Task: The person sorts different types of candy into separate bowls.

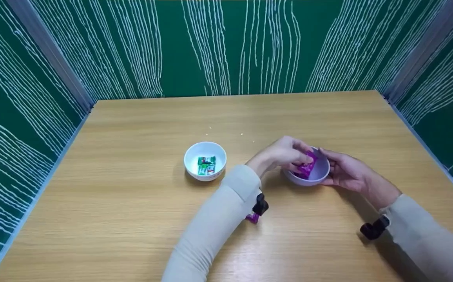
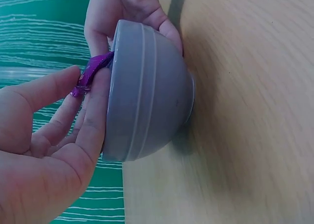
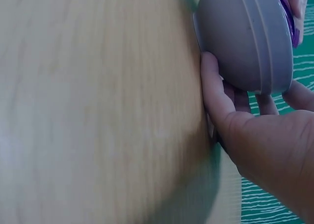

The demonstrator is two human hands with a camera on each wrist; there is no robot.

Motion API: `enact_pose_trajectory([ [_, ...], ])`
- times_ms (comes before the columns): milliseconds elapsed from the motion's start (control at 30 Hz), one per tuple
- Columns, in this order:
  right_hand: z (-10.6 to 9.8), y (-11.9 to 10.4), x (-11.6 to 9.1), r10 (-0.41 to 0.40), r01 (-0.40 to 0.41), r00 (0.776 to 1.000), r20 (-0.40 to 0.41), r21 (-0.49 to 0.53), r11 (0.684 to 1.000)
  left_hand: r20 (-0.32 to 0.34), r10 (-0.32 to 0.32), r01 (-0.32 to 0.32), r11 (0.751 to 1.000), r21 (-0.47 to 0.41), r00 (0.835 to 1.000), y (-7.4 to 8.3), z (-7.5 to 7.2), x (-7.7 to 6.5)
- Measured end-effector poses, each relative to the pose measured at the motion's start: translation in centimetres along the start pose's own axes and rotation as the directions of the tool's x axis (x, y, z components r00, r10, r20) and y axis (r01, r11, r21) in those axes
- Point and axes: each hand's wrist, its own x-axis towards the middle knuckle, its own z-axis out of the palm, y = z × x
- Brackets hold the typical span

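Note:
My left hand (image 1: 283,153) reaches across to the grey bowl (image 2: 147,96) on the right. Between its thumb and fingers it pinches a purple wrapped sweet (image 2: 91,72), right at the rim. In the head view, shiny purple wrapper (image 1: 308,166) shows under those fingers inside the bowl; the hand hides part of the contents. My right hand (image 1: 346,172) holds the same bowl from its right side. The right wrist view has one finger low by the bowl's foot and others round its wall (image 3: 235,42). The bowl stands upright on the table.
A white bowl (image 1: 193,153) with several green wrapped sweets (image 1: 207,165) stands left of my left hand. Another purple wrapped sweet (image 1: 253,217) lies on the wooden table (image 1: 132,188), partly hidden by the left sleeve. Small pale crumbs dot the table behind. Green walls (image 1: 234,47) enclose the back and sides.

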Motion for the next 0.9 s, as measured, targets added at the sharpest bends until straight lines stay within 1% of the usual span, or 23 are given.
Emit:
enact_pose_trajectory([
  [200,0.0,0.1,-0.2,-0.014,0.014,1.0,-0.001,0.023,1.0,-0.017,-0.007,0.006,1.0,-0.03,1.0,-0.3,0.7,0.2],
  [333,-0.1,0.1,-0.1,-0.015,0.014,1.0,0.016,0.037,0.999,-0.036,-0.018,0.015,0.995,-0.095,0.999,-0.3,1.0,0.3],
  [433,-0.2,0.1,-0.1,-0.016,0.015,0.999,0.03,0.038,0.999,-0.035,-0.032,0.025,0.985,-0.17,0.999,-0.3,1.1,0.4],
  [533,-0.2,0.1,0.0,-0.017,0.016,0.999,0.036,0.031,0.999,-0.032,-0.052,0.044,0.975,-0.218,0.998,-0.2,1.1,0.4],
  [667,-0.2,0.1,0.1,-0.013,0.012,1.0,0.028,0.022,1.0,-0.033,-0.069,0.06,0.974,-0.219,0.997,-0.1,0.9,0.3],
  [733,-0.2,0.1,0.2,-0.009,0.009,1.0,0.015,0.018,1.0,-0.021,-0.068,0.062,0.974,-0.219,0.997,-0.1,0.8,0.3],
  [900,-0.3,0.2,0.2,-0.015,0.015,1.0,0.011,0.001,1.0,0.049,-0.038,0.049,0.969,-0.242,0.998,-0.2,0.1,0.0],
])
